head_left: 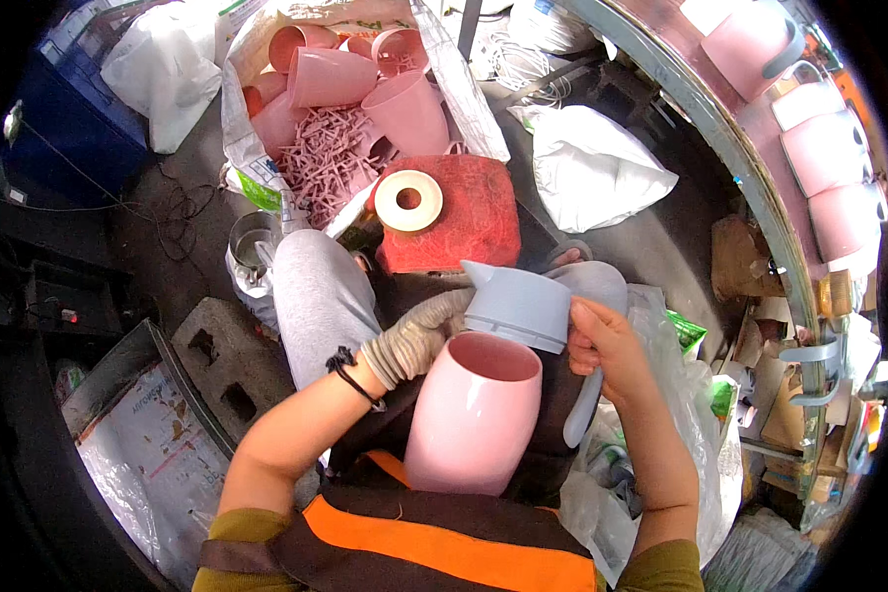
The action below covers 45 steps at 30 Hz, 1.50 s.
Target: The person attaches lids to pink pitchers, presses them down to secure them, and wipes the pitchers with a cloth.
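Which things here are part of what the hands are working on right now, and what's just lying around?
In hand:
- pink jug body, upright in the lap
- grey lid, held at its mouth
- gloved left hand, bare right hand, both on the lid

Lying about:
- sack of pink jugs
- tape roll on red block
- white bag
- concrete block

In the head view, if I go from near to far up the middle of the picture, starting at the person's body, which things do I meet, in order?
Orange vest band → pink jug body → grey jug top held by both hands → red block with white ring → bag of pink jugs.
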Motion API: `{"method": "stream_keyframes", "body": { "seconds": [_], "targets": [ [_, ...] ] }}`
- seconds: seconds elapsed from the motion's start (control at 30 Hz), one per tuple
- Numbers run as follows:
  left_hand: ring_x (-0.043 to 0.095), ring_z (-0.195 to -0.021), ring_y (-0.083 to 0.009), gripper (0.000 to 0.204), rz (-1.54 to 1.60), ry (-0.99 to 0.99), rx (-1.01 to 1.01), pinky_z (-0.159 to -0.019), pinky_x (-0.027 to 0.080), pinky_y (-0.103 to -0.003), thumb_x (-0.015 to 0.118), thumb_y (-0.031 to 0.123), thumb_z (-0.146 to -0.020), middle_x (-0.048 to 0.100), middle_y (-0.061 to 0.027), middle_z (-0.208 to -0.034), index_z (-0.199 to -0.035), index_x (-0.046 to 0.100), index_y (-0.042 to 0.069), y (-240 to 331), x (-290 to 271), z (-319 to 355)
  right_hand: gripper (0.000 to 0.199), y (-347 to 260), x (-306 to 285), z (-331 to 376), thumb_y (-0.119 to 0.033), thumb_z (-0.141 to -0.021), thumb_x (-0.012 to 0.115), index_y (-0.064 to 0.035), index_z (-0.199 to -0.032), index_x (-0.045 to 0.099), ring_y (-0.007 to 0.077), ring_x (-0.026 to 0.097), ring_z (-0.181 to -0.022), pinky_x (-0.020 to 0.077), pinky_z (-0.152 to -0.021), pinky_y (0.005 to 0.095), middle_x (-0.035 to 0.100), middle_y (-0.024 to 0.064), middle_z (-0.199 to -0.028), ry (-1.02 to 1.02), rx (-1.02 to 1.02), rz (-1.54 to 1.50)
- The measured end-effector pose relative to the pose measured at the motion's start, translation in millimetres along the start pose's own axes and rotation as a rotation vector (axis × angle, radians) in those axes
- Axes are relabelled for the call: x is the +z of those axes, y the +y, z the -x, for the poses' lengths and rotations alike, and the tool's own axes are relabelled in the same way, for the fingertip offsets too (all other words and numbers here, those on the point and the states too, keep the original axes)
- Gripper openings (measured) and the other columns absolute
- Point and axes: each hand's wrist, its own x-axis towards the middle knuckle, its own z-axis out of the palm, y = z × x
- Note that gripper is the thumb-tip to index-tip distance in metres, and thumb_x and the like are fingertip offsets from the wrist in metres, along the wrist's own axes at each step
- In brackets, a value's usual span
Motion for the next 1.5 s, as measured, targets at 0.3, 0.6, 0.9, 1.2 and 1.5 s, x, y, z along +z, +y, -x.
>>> {"method": "stream_keyframes", "body": {
  "seconds": [0.3,0.6,0.9,1.2,1.5],
  "targets": [
    [0.057,-0.117,-0.0267,0.067,0.125,-0.102,-0.048,-0.105,0.042,-0.041,0.063,0.051,-0.087,0.060,-0.0161,-0.126,-0.128,0.052,-0.002,-10.0,-5.7,-3.7,0.042,-5.4,2.4,13.8,-0.029,-0.095,0.061,-0.0033,-0.127,0.058,0.0006,0.031,-0.049,0.0246,-0.043,0.0186,0.039,-0.0097,-0.065,0.122,0.033,0.096],
    [0.061,-0.107,-0.0153,0.048,0.082,-0.028,0.055,-0.096,0.048,-0.030,0.053,0.043,-0.097,0.063,-0.0092,-0.119,-0.125,0.055,0.004,-20.2,4.1,1.4,0.041,-6.8,9.0,20.2,-0.031,-0.094,0.062,-0.0025,-0.123,0.062,-0.0003,0.036,-0.047,0.0255,-0.042,0.0193,0.046,-0.0090,-0.060,0.197,-0.046,0.398],
    [0.059,-0.106,-0.0139,0.045,-0.085,-0.078,0.096,-0.095,0.047,-0.029,0.062,0.035,-0.094,0.062,-0.0063,-0.116,-0.126,0.054,0.004,-16.1,24.6,17.3,0.041,7.2,4.2,16.3,-0.029,-0.094,0.062,-0.0004,-0.124,0.061,0.0081,0.054,-0.074,0.0409,-0.066,0.0230,0.061,0.0031,-0.087,0.174,-0.170,0.558],
    [0.051,-0.113,-0.0125,0.061,-0.459,-0.071,0.104,-0.098,0.041,-0.027,0.064,0.034,-0.092,0.054,-0.0056,-0.124,-0.138,0.040,0.002,-16.5,33.4,22.4,0.042,16.2,13.7,19.4,-0.025,-0.093,0.063,0.0040,-0.123,0.059,0.0165,0.059,-0.107,0.0440,-0.094,0.0290,0.066,0.0140,-0.115,0.196,-0.239,0.607],
    [0.049,-0.124,-0.0180,0.068,-0.546,-0.047,0.102,-0.107,0.035,-0.032,0.062,0.043,-0.090,0.051,-0.0096,-0.134,-0.140,0.039,0.002,-13.7,37.9,27.9,0.044,17.3,16.7,14.7,-0.028,-0.093,0.062,0.0033,-0.125,0.058,0.0195,0.060,-0.110,0.0434,-0.096,0.0296,0.066,0.0166,-0.117,0.165,-0.286,0.636]
  ]
}}
